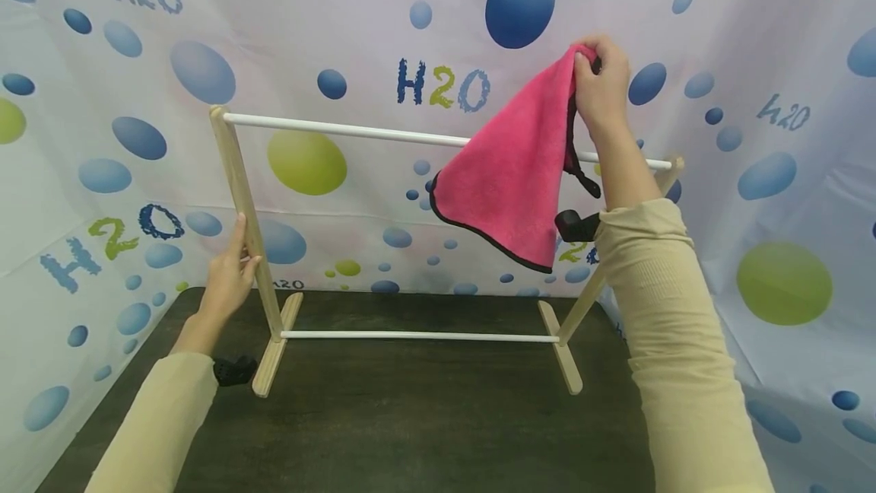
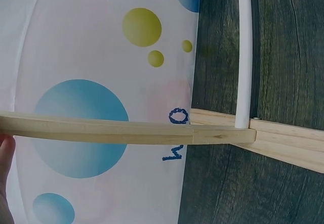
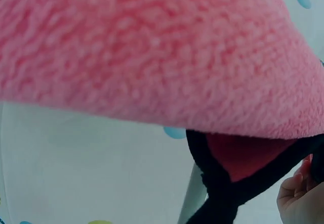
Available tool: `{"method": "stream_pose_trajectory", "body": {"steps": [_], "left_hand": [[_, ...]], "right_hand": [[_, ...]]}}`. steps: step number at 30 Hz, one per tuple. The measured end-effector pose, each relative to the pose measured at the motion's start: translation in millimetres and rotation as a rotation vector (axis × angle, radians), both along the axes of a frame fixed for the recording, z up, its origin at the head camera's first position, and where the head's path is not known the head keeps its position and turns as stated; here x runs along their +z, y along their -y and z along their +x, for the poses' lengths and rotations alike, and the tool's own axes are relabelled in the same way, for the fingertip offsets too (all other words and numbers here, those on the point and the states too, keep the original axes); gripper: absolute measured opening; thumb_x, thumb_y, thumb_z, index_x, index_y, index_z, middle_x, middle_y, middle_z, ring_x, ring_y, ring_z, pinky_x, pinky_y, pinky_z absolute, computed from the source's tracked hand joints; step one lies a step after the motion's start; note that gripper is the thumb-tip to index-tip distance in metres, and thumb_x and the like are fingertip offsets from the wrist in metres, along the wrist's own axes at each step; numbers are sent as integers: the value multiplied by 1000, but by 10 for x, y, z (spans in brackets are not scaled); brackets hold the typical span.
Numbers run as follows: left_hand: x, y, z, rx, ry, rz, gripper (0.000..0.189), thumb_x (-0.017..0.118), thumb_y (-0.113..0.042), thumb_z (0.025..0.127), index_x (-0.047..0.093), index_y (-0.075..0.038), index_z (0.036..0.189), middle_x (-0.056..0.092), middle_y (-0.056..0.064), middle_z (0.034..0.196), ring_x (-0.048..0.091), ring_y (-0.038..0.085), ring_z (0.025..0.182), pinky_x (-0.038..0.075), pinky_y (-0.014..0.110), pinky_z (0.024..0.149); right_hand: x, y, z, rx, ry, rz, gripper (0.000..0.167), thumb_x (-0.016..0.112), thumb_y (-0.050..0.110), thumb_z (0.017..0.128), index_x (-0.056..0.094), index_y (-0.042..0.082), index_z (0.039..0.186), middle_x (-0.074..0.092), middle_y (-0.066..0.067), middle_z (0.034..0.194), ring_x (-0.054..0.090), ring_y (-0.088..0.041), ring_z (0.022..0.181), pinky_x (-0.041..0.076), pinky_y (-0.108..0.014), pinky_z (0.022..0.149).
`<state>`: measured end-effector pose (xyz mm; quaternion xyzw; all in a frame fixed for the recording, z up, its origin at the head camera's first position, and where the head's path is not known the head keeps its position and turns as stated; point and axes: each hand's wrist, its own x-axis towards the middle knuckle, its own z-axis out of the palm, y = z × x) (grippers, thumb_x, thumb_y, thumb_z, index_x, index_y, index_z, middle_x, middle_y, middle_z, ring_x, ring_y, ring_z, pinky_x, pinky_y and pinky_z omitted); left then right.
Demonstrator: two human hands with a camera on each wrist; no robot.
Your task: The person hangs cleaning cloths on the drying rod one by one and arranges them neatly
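Observation:
Up at the right of the head view, my right hand (image 1: pixel 604 82) pinches the gathered top of a pink cloth (image 1: pixel 509 166) with black edging. The cloth hangs in a cone shape in front of the upper white rail (image 1: pixel 356 130) of a wooden rack. In the right wrist view the plush cloth (image 3: pixel 152 57) fills the upper part, and part of the right hand (image 3: pixel 302 198) shows at the lower right. My left hand (image 1: pixel 229 280) touches the rack's left post (image 1: pixel 236 173) with fairly straight fingers. One finger (image 2: pixel 5 158) shows beside the post in the left wrist view.
The rack stands on a dark wooden table (image 1: pixel 411 417), with a lower white rail (image 1: pixel 417 336) between its left foot (image 1: pixel 270 371) and right foot (image 1: pixel 564 360). Behind and beside it hangs a white curtain (image 1: pixel 274 44) with blue and green dots.

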<state>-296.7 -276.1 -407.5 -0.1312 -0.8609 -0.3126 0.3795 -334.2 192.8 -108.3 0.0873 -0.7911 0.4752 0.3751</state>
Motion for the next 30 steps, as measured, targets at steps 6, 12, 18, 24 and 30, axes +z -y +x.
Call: {"method": "stream_pose_trajectory", "body": {"steps": [6,12,18,24,30], "left_hand": [[-7,2,17,1,-4,12,82,54,18,80,14,-8,147,50,42,104,54,55,90,48,57,72],[-9,-30,-15,21,9,40,78,53,17,82,15,-8,146,50,43,106,54,54,92,48,58,70],[-3,-62,-38,31,-7,50,77,52,16,83,15,-9,146,51,41,106,54,53,91,48,58,68],[-12,-94,-34,41,21,74,79,51,17,83,13,-10,147,50,40,109,54,53,93,48,58,71],[-20,-198,0,65,16,172,75,51,13,84,15,-8,146,47,40,109,51,53,89,46,58,74]], "right_hand": [[-65,-35,-11,-16,60,-13,19,43,13,94,59,12,104,47,6,93,41,-5,88,37,-19,78],[-72,-67,13,3,105,-74,16,42,13,94,57,16,99,46,7,90,41,-5,83,36,-19,72],[-74,-89,38,14,146,-111,14,43,14,95,56,19,97,45,6,89,42,-5,82,37,-20,72],[-74,-98,47,3,158,-105,14,42,15,95,56,19,98,45,7,88,42,-4,80,37,-19,71],[-70,-74,48,14,159,-130,14,43,15,95,56,19,96,46,6,88,42,-5,81,36,-19,72]]}}
